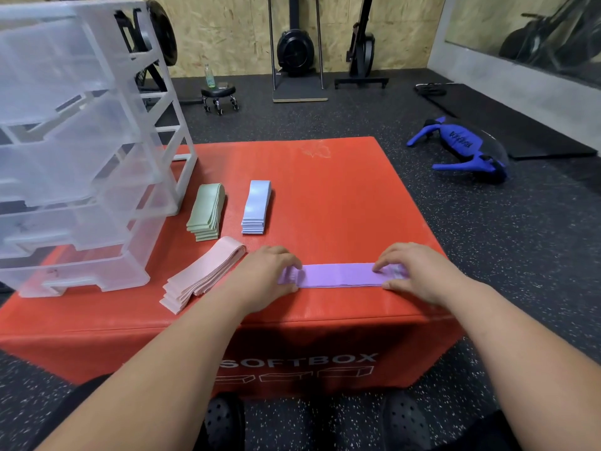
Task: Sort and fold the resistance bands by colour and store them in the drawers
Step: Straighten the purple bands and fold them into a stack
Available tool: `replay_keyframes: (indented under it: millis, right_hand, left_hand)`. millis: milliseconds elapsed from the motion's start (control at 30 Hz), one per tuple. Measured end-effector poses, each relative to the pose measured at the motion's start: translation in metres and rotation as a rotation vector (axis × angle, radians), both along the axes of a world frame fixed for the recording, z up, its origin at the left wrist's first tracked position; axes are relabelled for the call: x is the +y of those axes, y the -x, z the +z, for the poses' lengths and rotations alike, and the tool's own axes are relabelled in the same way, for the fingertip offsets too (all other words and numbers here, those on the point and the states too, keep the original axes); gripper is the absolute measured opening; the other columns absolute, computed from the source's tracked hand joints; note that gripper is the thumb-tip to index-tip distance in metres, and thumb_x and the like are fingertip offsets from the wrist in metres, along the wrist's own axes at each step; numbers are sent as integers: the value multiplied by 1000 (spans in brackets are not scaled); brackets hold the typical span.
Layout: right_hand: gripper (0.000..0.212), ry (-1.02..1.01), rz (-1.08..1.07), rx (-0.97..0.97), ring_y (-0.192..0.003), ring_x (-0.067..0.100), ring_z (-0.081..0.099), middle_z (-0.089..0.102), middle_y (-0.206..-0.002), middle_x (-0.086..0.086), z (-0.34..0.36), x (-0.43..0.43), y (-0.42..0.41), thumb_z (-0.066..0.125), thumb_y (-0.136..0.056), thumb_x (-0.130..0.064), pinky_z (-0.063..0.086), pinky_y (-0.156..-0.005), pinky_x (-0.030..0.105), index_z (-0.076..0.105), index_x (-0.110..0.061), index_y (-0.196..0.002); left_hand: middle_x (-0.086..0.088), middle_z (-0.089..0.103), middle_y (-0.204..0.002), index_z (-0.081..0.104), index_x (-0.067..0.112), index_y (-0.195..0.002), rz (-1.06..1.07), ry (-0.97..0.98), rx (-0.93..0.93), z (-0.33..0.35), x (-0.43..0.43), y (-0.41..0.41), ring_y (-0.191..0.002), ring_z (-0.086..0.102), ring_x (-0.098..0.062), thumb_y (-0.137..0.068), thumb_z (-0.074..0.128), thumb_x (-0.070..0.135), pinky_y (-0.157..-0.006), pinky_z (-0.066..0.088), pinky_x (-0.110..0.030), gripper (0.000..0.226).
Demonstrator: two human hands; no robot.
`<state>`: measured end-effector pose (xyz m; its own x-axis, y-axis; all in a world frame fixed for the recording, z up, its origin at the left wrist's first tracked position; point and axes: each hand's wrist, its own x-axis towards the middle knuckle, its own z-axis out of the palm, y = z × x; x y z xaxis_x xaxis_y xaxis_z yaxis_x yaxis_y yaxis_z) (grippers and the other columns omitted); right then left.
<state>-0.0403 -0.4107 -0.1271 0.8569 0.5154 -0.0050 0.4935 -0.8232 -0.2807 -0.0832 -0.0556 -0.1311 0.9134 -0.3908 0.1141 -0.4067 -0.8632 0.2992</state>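
The purple band point(338, 275) lies flat along the box's point(341, 196) front edge, towards its right corner. The left hand point(266, 275) pinches its left end and the right hand point(419, 275) its right end, fingers curled over. A good fold probably means laying one end squarely on the other, edges matched, clear of the pink pile point(201, 278) beside it

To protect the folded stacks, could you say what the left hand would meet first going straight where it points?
The left hand holds the flat purple fabric band; along it, probably the right hand.
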Motion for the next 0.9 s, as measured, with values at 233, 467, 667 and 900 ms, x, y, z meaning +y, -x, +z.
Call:
replay_keyframes:
  millis: [233, 467, 667, 900]
  right_hand:
    - [48, -38, -30, 39, -113, 5, 60, 65, -121, -22, 7, -13, -3, 89, -73, -37, 46, -103, 31, 72, -42, -118]
    - [51, -38, -84, 36, -114, 10, 62, 67, -121, -21, 8, -25, 0, 89, -73, -37, 48, -103, 35, 71, -41, -121]
    - [44, -203, -443, 61, -101, 16, 67, 71, -107, -8, 11, -29, 3, 82, -86, -38, 50, -95, 33, 68, -30, -127]
    - [52, -172, -670, 230, -100, 24, 71, 77, -104, 3, -3, -20, -1, 84, -76, -30, 54, -92, 35, 68, -19, -123]
  left_hand:
    - [12, 63, -120, 68, 33, -128, -1, 25, 19, 2, 4, -1, -111, 58, -13, -83, 84, 45, -93, 49, -33, 49]
    - [15, 62, -119, 68, 36, -124, 10, 17, 46, 5, 5, -2, -111, 60, -13, -83, 84, 43, -94, 52, -40, 45]
    - [13, 62, -124, 66, 35, -131, -17, 16, 25, 3, -1, -3, -114, 58, -12, -83, 84, 48, -90, 44, -26, 52]
    - [13, 63, -120, 70, 33, -126, 7, 49, 71, 5, -6, -3, -113, 58, -13, -85, 83, 39, -91, 46, -29, 43]
